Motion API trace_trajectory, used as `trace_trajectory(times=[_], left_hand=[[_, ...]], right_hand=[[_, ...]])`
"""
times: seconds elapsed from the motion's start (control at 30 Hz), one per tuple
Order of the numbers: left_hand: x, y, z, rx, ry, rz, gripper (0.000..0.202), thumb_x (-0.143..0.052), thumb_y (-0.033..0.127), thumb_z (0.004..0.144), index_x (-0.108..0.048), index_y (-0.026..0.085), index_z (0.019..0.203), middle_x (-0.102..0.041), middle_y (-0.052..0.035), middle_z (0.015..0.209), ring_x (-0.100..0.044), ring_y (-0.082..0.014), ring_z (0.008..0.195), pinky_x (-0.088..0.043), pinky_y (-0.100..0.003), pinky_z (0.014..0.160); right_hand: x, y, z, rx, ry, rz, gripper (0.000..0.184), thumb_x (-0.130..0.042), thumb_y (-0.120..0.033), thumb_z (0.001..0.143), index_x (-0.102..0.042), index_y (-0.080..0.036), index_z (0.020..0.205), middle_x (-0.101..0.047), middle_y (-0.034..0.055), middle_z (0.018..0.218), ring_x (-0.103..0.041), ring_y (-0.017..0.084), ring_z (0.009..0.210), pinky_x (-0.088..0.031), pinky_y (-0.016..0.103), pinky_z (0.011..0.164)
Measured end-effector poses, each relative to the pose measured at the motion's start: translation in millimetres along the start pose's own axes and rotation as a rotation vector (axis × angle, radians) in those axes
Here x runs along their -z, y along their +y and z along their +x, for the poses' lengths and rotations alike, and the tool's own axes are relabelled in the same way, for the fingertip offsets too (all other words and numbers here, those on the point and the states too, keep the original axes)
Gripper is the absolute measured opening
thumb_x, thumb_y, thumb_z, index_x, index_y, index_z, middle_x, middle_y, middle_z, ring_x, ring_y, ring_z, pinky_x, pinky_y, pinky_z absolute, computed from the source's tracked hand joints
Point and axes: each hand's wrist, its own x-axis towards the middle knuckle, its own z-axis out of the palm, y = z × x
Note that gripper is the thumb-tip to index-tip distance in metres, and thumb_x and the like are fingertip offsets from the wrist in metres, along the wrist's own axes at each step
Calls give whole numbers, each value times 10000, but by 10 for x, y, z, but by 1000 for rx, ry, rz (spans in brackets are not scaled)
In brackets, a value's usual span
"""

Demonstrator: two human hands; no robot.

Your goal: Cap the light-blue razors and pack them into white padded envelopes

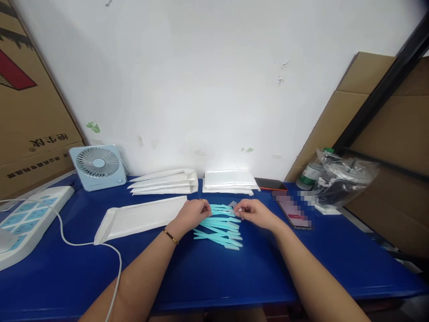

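Turquoise eyebrow razors [217, 235] lie in a loose, overlapping pile on the blue table, handles to the left and wider blade ends to the right. At the pile's upper left, my left hand [195, 212] is closed, thumb and fingers pinching the handle of one razor. Across from it, my right hand [254, 213] has its fingertips pinched at the blade end of a razor, where a small clear piece shows. Fingers partly cover both ends. A flat white mailer envelope [144, 218] lies left of the pile, its right end beside my left hand.
Stacks of white envelopes [164, 182] and white packets [229, 180] lie along the wall. A blue fan [98, 167] and a power strip [36, 219] with a white cable stand left. Right are two phones [295, 210], a bottle [310, 175] and a clear plastic bag [345, 179].
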Motion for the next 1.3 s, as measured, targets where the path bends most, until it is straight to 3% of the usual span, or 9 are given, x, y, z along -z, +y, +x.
trace_trajectory(times=[0.17,0.27,0.47,0.6,0.77,1.0,1.3], left_hand=[[-59,65,-32,-69,-27,-41,148,-524,324,800,-622,215,780,-656,14,755,-579,-140,702,-384,-230,630],[-86,99,-37,-93,-47,6,169,-533,349,807,-634,220,767,-659,12,748,-583,-151,724,-386,-241,656],[-121,-12,32,-72,127,244,178,-531,327,823,-656,239,915,-655,-20,961,-561,-199,924,-372,-295,760],[-153,-53,62,-51,104,301,148,-530,311,820,-659,249,857,-655,-15,903,-554,-203,910,-367,-303,750],[-138,-32,66,7,65,261,135,-539,270,799,-640,211,732,-663,-17,804,-565,-186,842,-369,-283,713],[-96,-66,77,18,67,125,153,-544,322,808,-635,213,750,-672,-8,790,-592,-180,809,-386,-269,667],[-70,-51,69,12,80,84,145,-542,320,805,-635,216,763,-670,-2,791,-593,-174,792,-398,-257,650]], right_hand=[[-88,-93,0,-2,-47,20,198,-619,-333,773,-688,-166,855,-600,19,701,-494,111,565,-377,232,522],[-31,-56,-12,4,-88,-3,210,-626,-341,769,-693,-175,879,-622,27,727,-527,124,593,-403,237,543],[181,242,46,-7,233,-344,166,-543,-256,801,-665,-193,895,-609,40,829,-526,139,655,-434,270,641],[151,319,113,-1,140,-426,125,-577,-213,769,-644,-193,873,-583,47,913,-550,143,726,-442,263,687],[154,278,82,-2,74,-535,122,-506,-171,807,-628,-172,799,-602,59,850,-553,158,749,-419,268,701],[155,116,-18,-25,52,-258,231,-427,-350,890,-585,-183,867,-590,13,725,-491,131,618,-379,240,568],[81,69,2,26,19,-209,234,-462,-350,876,-617,-175,871,-592,14,741,-464,124,616,-355,234,571]])
